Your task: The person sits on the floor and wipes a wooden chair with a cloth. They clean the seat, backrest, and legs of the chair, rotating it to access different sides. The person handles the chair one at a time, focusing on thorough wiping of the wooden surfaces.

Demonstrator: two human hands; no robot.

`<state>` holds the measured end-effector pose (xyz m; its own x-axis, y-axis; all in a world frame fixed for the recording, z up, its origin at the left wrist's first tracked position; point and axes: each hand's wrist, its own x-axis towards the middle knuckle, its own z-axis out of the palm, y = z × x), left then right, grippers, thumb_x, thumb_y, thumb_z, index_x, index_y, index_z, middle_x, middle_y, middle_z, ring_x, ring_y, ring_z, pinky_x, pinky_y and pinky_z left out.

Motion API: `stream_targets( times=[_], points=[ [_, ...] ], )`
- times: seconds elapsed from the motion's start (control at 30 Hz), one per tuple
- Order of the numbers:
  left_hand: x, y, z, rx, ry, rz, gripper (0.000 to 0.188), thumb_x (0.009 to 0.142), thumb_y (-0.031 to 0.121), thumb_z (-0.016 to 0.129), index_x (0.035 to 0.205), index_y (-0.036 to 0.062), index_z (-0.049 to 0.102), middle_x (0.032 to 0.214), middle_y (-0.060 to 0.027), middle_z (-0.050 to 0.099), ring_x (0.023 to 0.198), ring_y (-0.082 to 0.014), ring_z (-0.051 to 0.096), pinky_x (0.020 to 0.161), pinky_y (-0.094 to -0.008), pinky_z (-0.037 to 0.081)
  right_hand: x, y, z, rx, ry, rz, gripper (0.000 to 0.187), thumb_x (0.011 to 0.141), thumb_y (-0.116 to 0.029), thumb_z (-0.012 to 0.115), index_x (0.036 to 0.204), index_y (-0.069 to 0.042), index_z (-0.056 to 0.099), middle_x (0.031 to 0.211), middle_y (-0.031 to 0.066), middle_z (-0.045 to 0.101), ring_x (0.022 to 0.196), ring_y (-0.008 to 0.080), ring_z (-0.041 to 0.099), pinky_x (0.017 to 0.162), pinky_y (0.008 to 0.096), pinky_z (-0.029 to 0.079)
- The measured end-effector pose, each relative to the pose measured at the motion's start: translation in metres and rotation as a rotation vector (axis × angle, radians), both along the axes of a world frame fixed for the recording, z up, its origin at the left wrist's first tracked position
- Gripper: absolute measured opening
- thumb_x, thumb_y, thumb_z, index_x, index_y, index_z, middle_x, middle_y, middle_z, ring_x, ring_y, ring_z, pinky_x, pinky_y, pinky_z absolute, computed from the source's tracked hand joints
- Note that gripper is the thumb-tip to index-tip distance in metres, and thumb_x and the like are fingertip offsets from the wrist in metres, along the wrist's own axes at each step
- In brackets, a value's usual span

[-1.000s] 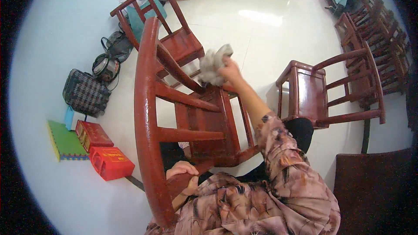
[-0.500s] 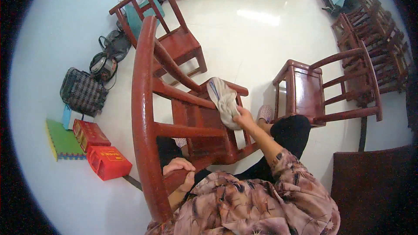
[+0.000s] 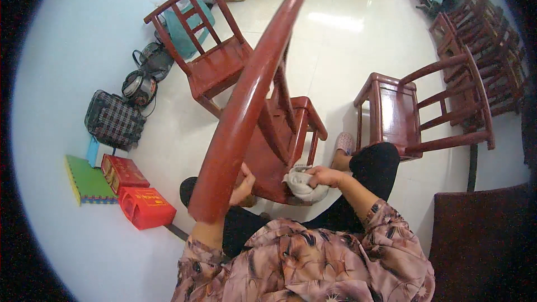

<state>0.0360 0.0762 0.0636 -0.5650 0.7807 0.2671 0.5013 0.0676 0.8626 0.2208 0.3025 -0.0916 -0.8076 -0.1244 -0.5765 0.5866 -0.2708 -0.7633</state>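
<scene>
Nearer the lap (image 3: pixel 246 230) now, the cloth (image 3: pixel 306 190)

Before me stands a red-brown slat-backed wooden chair (image 3: pixel 246 114), a bunched grey-white cloth (image 3: pixel 306 188) at its seat's (image 3: pixel 265 170) near right corner. Beyond it, leftward, stands a second red-brown wooden chair (image 3: pixel 221 67); on my right, a third red-brown wooden chair (image 3: pixel 398 114).
</scene>
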Motion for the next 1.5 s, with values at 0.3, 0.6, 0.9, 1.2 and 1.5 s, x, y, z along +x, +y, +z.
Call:
stream_targets(
  times=[0.3, 0.6, 0.9, 1.2, 1.5],
  points=[
    [-0.101, 0.046, 0.015, 0.217, 0.091, -0.200, 0.045, 0.076, 0.013, 0.070, 0.114, 0.0050, 0.048, 0.101, -0.0076, 0.058, 0.090, -0.0197, 0.057, 0.083, -0.0328, 0.045, -0.024, -0.019, -0.031, -0.045, -0.037, -0.391, 0.040, 0.061, 0.003, 0.057, 0.100, -0.002, 0.064, 0.087, 0.0046, 0.063, 0.075, 0.0177, 0.060, 0.066, 0.0297, 0.048],
    [-0.215, -0.013, -0.011, 0.242, -0.021, 0.170, 0.023, 0.079, 0.002, 0.061, 0.101, 0.0018, 0.054, 0.093, -0.0070, 0.061, 0.079, -0.0168, 0.061, 0.076, -0.0300, 0.050, -0.024, 0.003, -0.042, -0.014, 0.022, -0.924, 0.030, 0.068, -0.004, 0.059, 0.098, -0.003, 0.062, 0.082, 0.0071, 0.061, 0.069, 0.0201, 0.057, 0.060, 0.0317, 0.045],
    [-0.157, -0.097, 0.020, 0.030, 0.005, 0.453, 0.021, 0.088, 0.015, 0.059, 0.106, 0.0028, 0.059, 0.103, -0.0089, 0.062, 0.091, -0.0193, 0.061, 0.083, -0.0317, 0.050, -0.033, -0.005, -0.046, -0.091, -0.017, -0.827, 0.037, 0.066, 0.003, 0.054, 0.103, 0.000, 0.058, 0.094, 0.0087, 0.062, 0.086, 0.0223, 0.059, 0.076, 0.0324, 0.049],
    [-0.144, -0.159, -0.029, 0.174, -0.393, 0.542, 0.036, 0.087, 0.017, 0.059, 0.121, 0.0052, 0.051, 0.121, -0.0074, 0.053, 0.107, -0.0174, 0.052, 0.091, -0.0356, 0.044, -0.032, 0.003, -0.073, -0.161, -0.001, -0.894, 0.036, 0.068, 0.002, 0.052, 0.103, -0.003, 0.055, 0.093, 0.0081, 0.058, 0.084, 0.0230, 0.058, 0.072, 0.0354, 0.050],
    [-0.129, -0.172, -0.035, -0.198, -0.250, 0.656, 0.031, 0.088, 0.023, 0.057, 0.114, 0.0045, 0.056, 0.114, -0.0101, 0.055, 0.105, -0.0211, 0.052, 0.091, -0.0362, 0.042, -0.034, 0.012, -0.065, -0.201, 0.025, -1.104, 0.036, 0.068, -0.001, 0.057, 0.103, -0.002, 0.053, 0.094, 0.0106, 0.057, 0.084, 0.0264, 0.056, 0.072, 0.0399, 0.049]
  ],
)
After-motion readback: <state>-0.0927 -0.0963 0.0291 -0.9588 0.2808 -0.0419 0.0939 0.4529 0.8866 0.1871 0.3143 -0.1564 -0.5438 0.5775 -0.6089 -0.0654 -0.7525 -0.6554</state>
